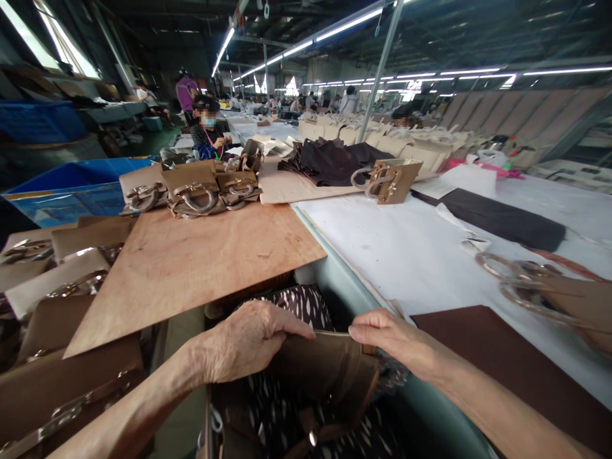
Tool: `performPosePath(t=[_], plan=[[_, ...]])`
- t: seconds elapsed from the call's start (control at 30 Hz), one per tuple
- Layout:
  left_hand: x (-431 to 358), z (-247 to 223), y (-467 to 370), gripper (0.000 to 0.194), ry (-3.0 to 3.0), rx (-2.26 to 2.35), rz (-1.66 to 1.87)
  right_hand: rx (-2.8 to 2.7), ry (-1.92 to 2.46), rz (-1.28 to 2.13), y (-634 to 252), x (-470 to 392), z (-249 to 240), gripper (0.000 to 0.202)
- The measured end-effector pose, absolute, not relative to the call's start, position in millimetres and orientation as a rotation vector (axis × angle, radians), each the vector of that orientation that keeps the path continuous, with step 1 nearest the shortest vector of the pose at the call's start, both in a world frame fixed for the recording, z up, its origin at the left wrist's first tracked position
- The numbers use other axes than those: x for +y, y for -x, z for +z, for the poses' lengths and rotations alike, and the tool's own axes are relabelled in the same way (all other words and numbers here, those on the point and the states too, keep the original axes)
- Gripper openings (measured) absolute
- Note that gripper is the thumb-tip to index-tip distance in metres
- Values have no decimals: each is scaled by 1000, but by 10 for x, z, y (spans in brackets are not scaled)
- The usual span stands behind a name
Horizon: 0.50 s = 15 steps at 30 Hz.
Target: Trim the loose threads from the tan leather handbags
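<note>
A brown handbag (329, 370) lies over the patterned cloth on the lap, its upper edge between my two hands. My left hand (248, 338) pinches that edge at its left part, with the index finger stretched along it. At the right end of the same edge, my right hand (382, 331) grips with thumb and fingers together. A metal fitting shines low on the bag, and clear plastic wrap shows beneath my right hand. The bag's lower part is dark and partly hidden.
A wooden board (205, 255) juts out ahead on the left, with finished bags (194, 188) at its far edge. More bags (71, 319) are piled at left. The white table (382, 242) holds a dark brown sheet (507, 357) and an upright bag (394, 182). A masked person sits beyond.
</note>
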<state>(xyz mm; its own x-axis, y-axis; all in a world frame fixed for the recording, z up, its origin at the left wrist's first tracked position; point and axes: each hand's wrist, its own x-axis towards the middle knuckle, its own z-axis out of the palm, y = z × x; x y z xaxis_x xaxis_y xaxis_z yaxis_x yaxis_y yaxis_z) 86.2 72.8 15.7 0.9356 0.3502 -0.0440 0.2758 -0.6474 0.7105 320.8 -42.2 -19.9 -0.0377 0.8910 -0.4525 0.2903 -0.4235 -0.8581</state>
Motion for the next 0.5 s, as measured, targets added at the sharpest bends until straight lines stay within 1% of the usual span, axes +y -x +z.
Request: performPosePath(t=[0.2,0.37,0.5], plan=[[708,278,-850,56,-2277,440,103,-1610,1834,1028,-3132,-478,-97,35],[724,233,-850,55,-2290,470,70,-1865,1861,780,-3021,-467,-5,31],[731,202,-842,55,-2332,456,62,-2081,1934,489,-2818,-365,61,30]])
